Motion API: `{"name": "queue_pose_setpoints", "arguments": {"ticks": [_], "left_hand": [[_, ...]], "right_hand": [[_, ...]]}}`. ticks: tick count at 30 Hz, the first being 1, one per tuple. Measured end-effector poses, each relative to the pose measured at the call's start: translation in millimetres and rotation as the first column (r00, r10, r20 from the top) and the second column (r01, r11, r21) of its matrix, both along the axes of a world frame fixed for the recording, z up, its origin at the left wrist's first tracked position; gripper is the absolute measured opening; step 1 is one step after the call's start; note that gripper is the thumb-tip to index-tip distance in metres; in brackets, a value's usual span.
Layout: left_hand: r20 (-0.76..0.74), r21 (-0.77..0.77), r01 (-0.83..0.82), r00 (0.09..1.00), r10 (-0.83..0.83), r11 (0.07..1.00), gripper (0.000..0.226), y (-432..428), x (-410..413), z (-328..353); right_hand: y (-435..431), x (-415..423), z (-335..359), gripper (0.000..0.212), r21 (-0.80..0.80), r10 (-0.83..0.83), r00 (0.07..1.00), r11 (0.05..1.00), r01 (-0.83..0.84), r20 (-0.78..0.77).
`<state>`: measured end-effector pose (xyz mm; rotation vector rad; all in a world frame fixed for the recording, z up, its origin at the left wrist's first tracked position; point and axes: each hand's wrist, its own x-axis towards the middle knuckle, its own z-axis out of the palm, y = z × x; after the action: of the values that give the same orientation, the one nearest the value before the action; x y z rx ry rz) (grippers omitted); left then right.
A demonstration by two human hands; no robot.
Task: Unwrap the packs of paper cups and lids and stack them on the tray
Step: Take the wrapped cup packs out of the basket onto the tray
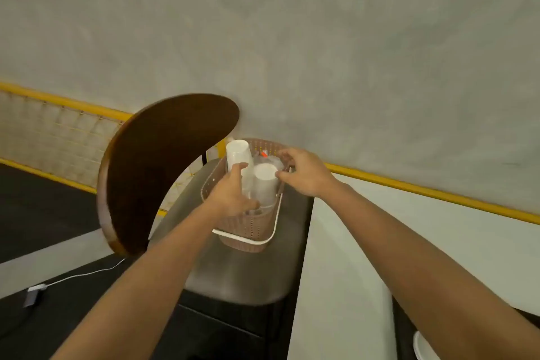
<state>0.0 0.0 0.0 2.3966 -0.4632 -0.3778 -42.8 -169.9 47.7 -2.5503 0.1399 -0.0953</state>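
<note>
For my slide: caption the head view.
Left hand grips a wrapped cup stack in the basket on a chair; right hand pinches the second stack.

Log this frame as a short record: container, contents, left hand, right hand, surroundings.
container: brown perforated basket with a white rim, on a grey seat
contents: two white cup stacks, upright, in clear wrap
left hand: grips the cup stacks low down
right hand: pinches the clear wrap beside the right stack's top
surroundings: dark wooden chair back at left; yellow rail behind
</note>
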Motion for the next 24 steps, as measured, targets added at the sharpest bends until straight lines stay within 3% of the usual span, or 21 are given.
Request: {"name": "queue_pose_setpoints", "arguments": {"ticks": [14, 24], "left_hand": [[-0.065, -0.074, 0.133, 0.988, -0.138, 0.988, 0.084, -20, 42, -31], [0.006, -0.088, 0.078, 0.997, -0.078, 0.993, 0.072, -26, 40, -32]], "right_hand": [[9, 41, -41, 0.066, -0.054, 0.065, 0.987, 0.996, -0.074, -0.147], [11, 39, -49, 0.065, -0.008, 0.038, 0.996, 0.999, -0.038, -0.080]]}}
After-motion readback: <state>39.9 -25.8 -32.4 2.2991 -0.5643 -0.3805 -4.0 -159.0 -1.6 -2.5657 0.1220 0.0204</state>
